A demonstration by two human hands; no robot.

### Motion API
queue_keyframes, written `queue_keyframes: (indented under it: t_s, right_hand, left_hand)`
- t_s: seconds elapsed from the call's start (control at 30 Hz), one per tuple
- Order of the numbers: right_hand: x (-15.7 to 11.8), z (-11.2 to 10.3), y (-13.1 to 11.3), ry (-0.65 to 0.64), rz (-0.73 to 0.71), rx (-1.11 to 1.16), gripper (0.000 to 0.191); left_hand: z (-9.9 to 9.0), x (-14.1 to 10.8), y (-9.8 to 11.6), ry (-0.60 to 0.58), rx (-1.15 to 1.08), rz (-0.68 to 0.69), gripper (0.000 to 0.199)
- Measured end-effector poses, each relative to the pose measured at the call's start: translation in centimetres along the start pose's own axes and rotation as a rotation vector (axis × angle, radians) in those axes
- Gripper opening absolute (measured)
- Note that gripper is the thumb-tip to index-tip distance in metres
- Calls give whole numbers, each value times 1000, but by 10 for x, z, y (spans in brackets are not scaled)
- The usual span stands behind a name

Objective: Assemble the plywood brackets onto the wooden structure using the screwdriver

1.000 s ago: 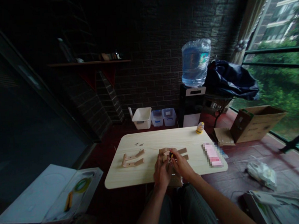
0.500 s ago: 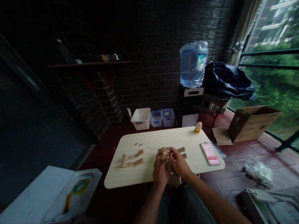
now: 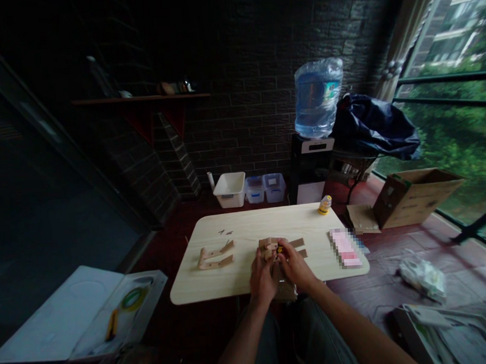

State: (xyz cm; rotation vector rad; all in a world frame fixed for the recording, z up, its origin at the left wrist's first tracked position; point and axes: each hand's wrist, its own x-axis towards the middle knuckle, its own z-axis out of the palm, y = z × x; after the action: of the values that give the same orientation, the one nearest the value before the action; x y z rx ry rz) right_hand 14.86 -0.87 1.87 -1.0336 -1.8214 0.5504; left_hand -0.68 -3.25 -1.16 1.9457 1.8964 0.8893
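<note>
Left hand (image 3: 262,277) curls on a brown bracket (image 3: 266,242) over the counter's (image 3: 249,222) near side, apparently to steady it; right hand (image 3: 297,269) pinches a small yellow-black item (image 3: 279,249) there, identity unclear. Second bracket (image 3: 215,265) lies to the left, presumably kept clear of both hands.

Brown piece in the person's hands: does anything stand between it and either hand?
Nothing visible for the left hand, which touches the brown piece. The right hand has a small dark-and-yellow item at its fingertips; whether it parts hand from piece, I cannot tell. The U-shaped piece lies apart, to the left.
</note>
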Motion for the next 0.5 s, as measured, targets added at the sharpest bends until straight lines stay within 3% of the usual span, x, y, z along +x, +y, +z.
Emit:
queue_keyframes:
  t_s: [0.2, 0.5]
  right_hand:
    - [0, 3, 3, 26, -4, -2, 51]
    - [4, -5, -2, -30, -26, -5, 54]
  left_hand:
    - [4, 1, -4, 32, -3, 34, 40]
    - [8, 0, -7, 93, 31, 54, 41]
